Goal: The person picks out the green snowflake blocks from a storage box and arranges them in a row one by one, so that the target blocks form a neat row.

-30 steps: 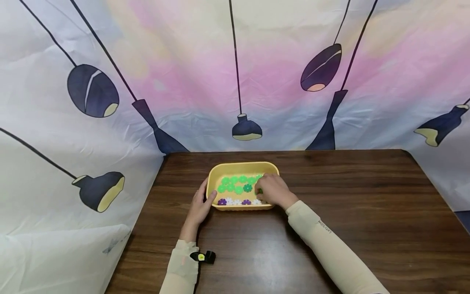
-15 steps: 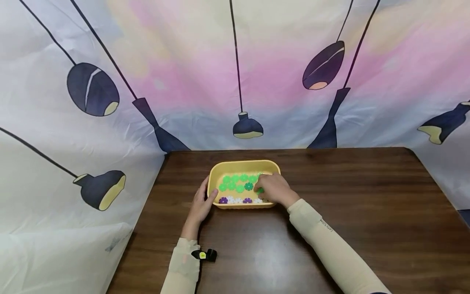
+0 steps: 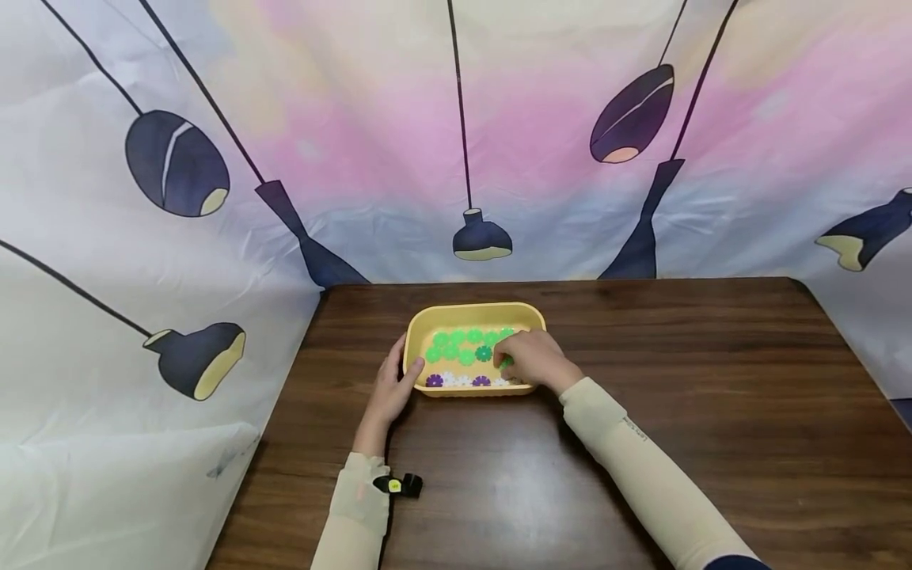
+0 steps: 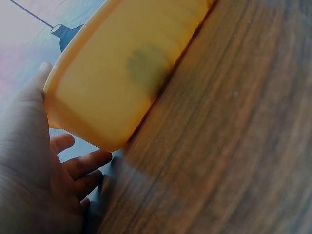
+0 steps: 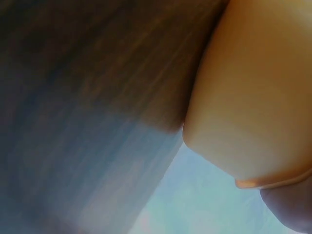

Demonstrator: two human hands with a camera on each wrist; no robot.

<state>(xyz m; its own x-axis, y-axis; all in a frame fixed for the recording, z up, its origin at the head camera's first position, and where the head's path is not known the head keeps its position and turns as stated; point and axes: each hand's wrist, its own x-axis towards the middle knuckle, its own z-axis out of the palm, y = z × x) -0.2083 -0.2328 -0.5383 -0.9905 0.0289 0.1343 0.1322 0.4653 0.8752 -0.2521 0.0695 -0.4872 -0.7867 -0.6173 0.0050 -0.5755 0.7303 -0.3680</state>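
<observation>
A yellow plastic tray (image 3: 472, 317) stands on the table near its far edge, with small flower-shaped plastic discs inside. At its left end my left hand (image 3: 389, 393) holds the wall, the thumb over the rim and the fingers outside. My right hand (image 3: 530, 359) reaches over the right end, fingers curled down onto a green disc (image 3: 507, 362); its fingertips are partly hidden. Light green discs (image 3: 466, 357) lie in rows beside a darker green disc (image 3: 483, 353). Purple discs (image 3: 435, 381) and white discs (image 3: 464, 381) line the near side.
The brown wooden table (image 3: 677, 372) extends on both sides and in front of the tray. Behind it hangs a pastel cloth (image 3: 399, 158) printed with dark lamps. A black strap (image 3: 399, 485) sits on the left sleeve.
The whole view has shifted slightly, so the tray and hands appear a little higher. My right fingers have moved only slightly at the green disc; the left hand keeps its hold.
</observation>
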